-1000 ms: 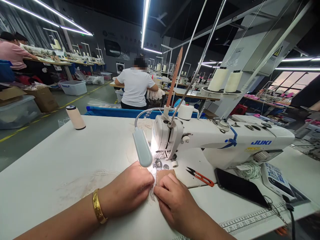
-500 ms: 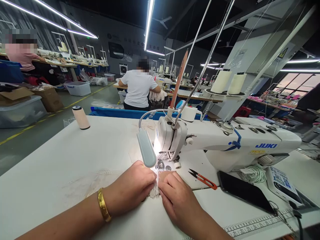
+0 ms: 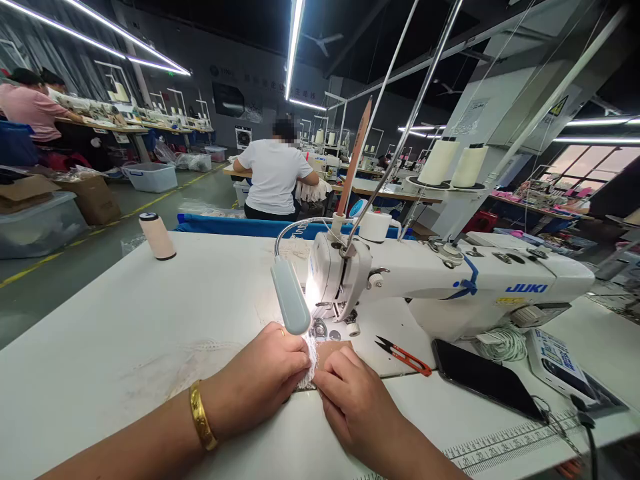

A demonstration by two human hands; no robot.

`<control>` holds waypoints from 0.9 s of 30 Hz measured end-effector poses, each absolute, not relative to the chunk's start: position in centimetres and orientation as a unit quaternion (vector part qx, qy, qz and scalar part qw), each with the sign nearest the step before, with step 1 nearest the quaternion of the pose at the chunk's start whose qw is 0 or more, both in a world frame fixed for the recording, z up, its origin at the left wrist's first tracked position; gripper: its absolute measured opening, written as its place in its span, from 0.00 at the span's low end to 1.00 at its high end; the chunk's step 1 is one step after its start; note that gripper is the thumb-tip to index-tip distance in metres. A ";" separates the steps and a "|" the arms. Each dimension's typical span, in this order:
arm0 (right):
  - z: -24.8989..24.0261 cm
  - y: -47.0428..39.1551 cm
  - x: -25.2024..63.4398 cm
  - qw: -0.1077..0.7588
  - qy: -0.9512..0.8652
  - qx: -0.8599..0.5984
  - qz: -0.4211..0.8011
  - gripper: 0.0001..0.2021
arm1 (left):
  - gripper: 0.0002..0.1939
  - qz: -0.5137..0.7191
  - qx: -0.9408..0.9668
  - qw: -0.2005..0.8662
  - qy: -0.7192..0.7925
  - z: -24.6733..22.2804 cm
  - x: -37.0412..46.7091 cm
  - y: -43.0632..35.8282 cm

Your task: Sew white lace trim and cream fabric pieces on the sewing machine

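Fingers of the left hand (image 3: 260,379) curl down and press on a strip of white lace trim (image 3: 309,363), and fingers of the right hand (image 3: 353,400) lie bent over a tan fabric piece (image 3: 334,348) just beside it — both hands pin the work flat on the white table (image 3: 125,320), knuckles nearly touching. Lace and fabric sit directly in front of the needle area of the white sewing machine (image 3: 450,287), under the grey gooseneck lamp (image 3: 290,303). Right of the hands lie red thread snips (image 3: 404,357) and a black phone (image 3: 487,380); a thread spool (image 3: 157,236) stands far left. Beyond the table, a person in a white shirt (image 3: 274,177) sits facing away.
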State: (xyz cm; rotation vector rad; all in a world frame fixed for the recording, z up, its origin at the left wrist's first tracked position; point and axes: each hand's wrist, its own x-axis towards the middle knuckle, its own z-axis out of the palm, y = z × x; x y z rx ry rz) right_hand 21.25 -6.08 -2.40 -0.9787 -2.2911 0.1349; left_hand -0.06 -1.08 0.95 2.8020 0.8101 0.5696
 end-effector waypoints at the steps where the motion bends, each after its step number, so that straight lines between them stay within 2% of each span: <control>1: -2.4 -6.1 21.2 0.319 -0.871 -0.371 0.051 0.10 | 0.15 0.192 0.939 0.086 0.273 0.9 -0.1 -1.1; 16: -2.8 -5.9 21.3 0.310 -0.862 -0.396 0.059 0.12 | 0.11 0.236 0.933 0.061 0.265 0.4 0.1 -0.4; 27: -2.6 -6.1 21.5 0.311 -0.864 -0.393 0.050 0.13 | 0.12 0.212 0.942 0.053 0.253 0.4 -0.2 -0.4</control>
